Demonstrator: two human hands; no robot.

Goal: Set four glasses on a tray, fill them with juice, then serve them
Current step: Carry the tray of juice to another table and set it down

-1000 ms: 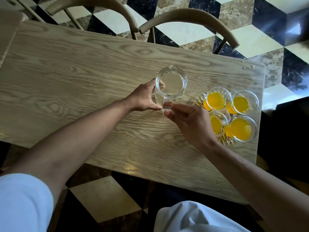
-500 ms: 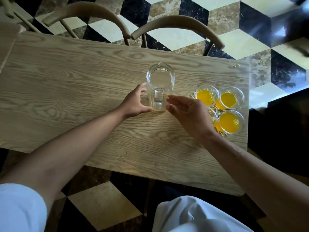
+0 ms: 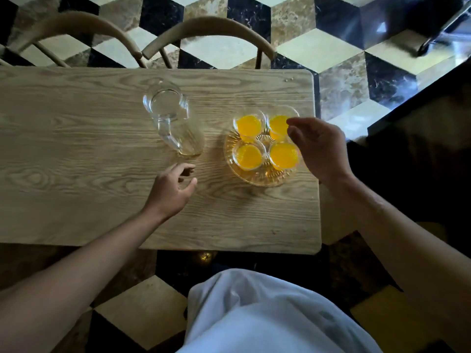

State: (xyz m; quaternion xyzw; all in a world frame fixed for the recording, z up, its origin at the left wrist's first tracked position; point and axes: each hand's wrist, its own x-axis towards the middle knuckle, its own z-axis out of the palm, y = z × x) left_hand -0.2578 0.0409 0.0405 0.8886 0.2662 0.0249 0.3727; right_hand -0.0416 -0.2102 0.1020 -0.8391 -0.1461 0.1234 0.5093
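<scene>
Two bare hands are over the table, both empty. The left hand [image 3: 169,191], centre of frame, hovers with fingers loosely curled and parted, just below the foot of the pitcher and not touching it. The right hand [image 3: 319,149], right of centre, is raised at the tray's right edge, fingers spread and bent, thumb and forefinger apart near the upper-right glass; contact with glass or tray cannot be confirmed.

Four glasses [image 3: 248,126] stand on the tray [image 3: 257,178] in a two-by-two cluster, rims nearly touching. Each is clear, round-mouthed and holds opaque yellow-orange juice. The lower-right glass is partly overlapped by the right hand. The tray is a round dish of clear, amber-tinted pressed glass with radial ribbing, sitting near the table's right end.

The pitcher [image 3: 173,123], clear glass with a looped handle facing the viewer, stands upright to the left of the tray, apart from it, and appears empty.

The table [image 3: 76,154] is pale wood with pronounced grain and rounded corners. Two curved wooden chair backs [image 3: 206,28] sit at its far edge, upper frame. The floor [image 3: 339,47] is patterned in black, cream and brown marble-like tiles. White fabric [image 3: 267,314] fills the bottom centre.
</scene>
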